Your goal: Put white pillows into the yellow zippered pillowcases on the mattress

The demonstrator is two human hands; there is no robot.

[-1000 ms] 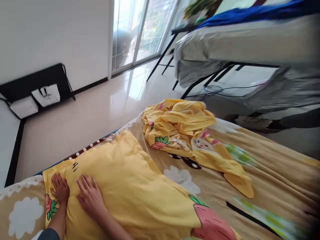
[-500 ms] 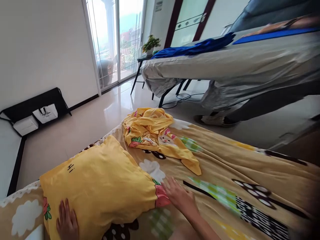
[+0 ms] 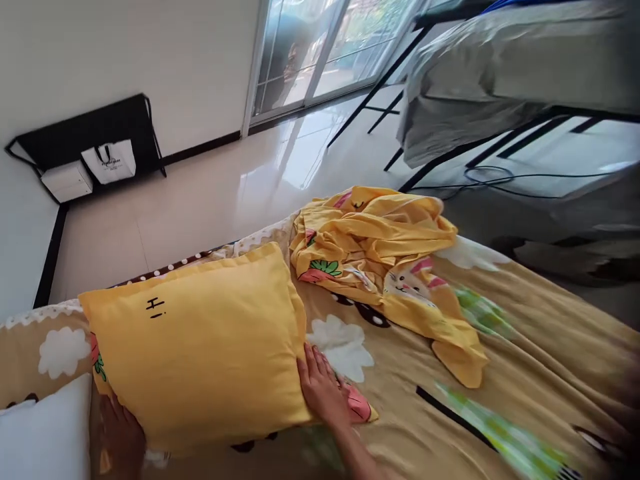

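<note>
A plump yellow pillow (image 3: 210,353) with "Hi" printed on it lies on the patterned tan bedsheet (image 3: 400,427). Against its right end rests my right hand (image 3: 325,387), fingers stretched out, partly over the loose pillowcase end with a strawberry-like print. My left hand (image 3: 123,430) presses along the pillow's lower left side with its fingers extended; the thumb is hard to see. Beyond the pillow, to the right, a crumpled yellow cloth (image 3: 375,247) with rabbit and carrot prints lies bunched on the bed.
A white pillow (image 3: 47,427) lies at the lower left. Past the bed's far edge are the tiled floor (image 3: 200,200), a black folded stand (image 3: 90,133) with a white bag (image 3: 110,162) and box, and a grey-covered table (image 3: 500,73) at upper right. Cables lie beneath it.
My view has swung left and down. My right hand has moved from the printed end to the pillow's right edge; my left hand has shifted from its top to its lower left side.
</note>
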